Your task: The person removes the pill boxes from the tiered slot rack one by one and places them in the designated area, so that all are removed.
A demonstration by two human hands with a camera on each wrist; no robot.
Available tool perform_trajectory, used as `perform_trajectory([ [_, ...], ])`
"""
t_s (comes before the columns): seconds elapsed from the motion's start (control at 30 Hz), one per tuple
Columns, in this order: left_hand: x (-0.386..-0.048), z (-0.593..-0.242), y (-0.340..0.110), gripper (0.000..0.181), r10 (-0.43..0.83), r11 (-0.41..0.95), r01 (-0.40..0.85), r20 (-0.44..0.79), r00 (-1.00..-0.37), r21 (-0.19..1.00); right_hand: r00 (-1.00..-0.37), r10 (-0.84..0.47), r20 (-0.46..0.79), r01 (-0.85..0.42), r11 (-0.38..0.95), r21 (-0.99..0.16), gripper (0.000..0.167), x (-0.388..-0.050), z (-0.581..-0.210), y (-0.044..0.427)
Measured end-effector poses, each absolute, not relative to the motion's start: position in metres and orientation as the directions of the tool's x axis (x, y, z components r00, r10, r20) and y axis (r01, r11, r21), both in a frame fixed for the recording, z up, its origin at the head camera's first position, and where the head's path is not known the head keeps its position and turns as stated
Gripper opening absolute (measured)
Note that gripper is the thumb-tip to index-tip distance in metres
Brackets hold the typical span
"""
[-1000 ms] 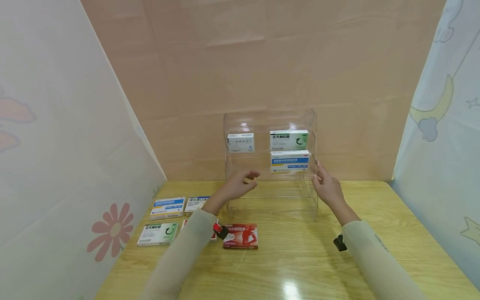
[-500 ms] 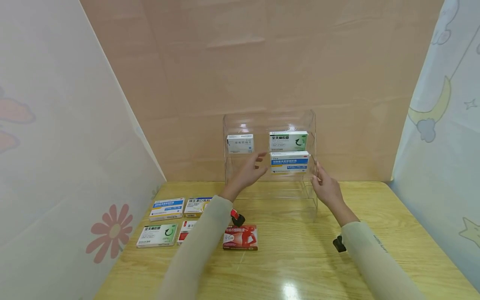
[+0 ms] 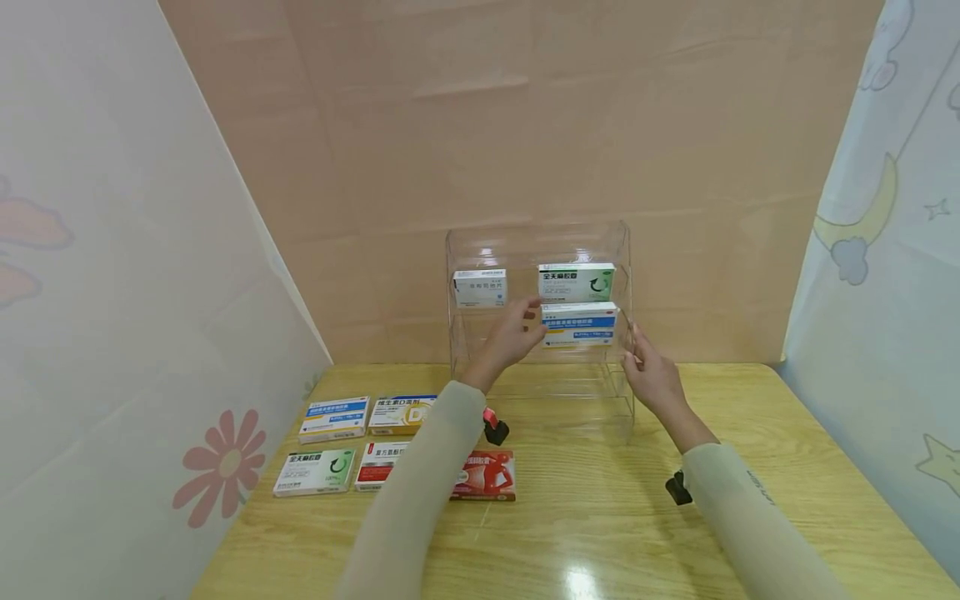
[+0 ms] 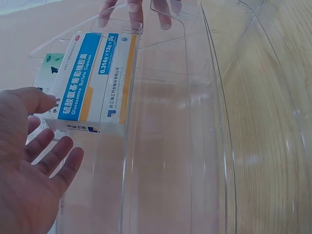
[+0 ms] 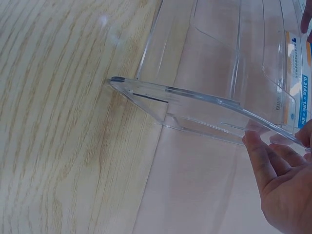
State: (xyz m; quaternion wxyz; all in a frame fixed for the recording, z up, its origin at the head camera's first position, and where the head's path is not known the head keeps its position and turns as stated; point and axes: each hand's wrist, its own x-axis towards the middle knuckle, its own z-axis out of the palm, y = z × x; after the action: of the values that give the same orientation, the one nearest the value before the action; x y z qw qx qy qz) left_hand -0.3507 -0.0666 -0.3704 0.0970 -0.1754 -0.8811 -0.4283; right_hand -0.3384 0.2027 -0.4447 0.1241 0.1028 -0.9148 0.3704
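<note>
A clear acrylic display rack (image 3: 540,385) stands on the table. In its middle tier, on the right, leans a white and blue box of glucosamine sulfate capsules (image 3: 579,325). My left hand (image 3: 516,332) is at that box's left end. In the left wrist view the thumb (image 4: 41,99) lies at the box's corner, and the other fingers are spread, loosely bent, not closed round it. My right hand (image 3: 654,371) pinches the rack's right side edge, thumb on one face and fingers on the other, as the right wrist view shows.
The tier above holds a white and green box (image 3: 576,283) and a small white box (image 3: 480,288). On the table at left lie a blue and white box (image 3: 334,418), a vitamin D box (image 3: 393,414), a green and white box (image 3: 315,472), a red and white box (image 3: 378,465) and a red box (image 3: 487,477).
My left hand has moved up and right, from beside the rack's lower left to the left end of the glucosamine box. My right hand has stayed on the rack's side.
</note>
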Motion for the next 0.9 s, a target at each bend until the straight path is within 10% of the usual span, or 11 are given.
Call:
perform_trajectory([
  [0.9, -0.363, -0.364, -0.063, 0.029, 0.206, 0.587, 0.361, 0.298, -0.932, 0.725, -0.944, -0.102, 0.312, -0.288, 0.716, -0.636, 0.062, -0.339, -0.443, 0.195],
])
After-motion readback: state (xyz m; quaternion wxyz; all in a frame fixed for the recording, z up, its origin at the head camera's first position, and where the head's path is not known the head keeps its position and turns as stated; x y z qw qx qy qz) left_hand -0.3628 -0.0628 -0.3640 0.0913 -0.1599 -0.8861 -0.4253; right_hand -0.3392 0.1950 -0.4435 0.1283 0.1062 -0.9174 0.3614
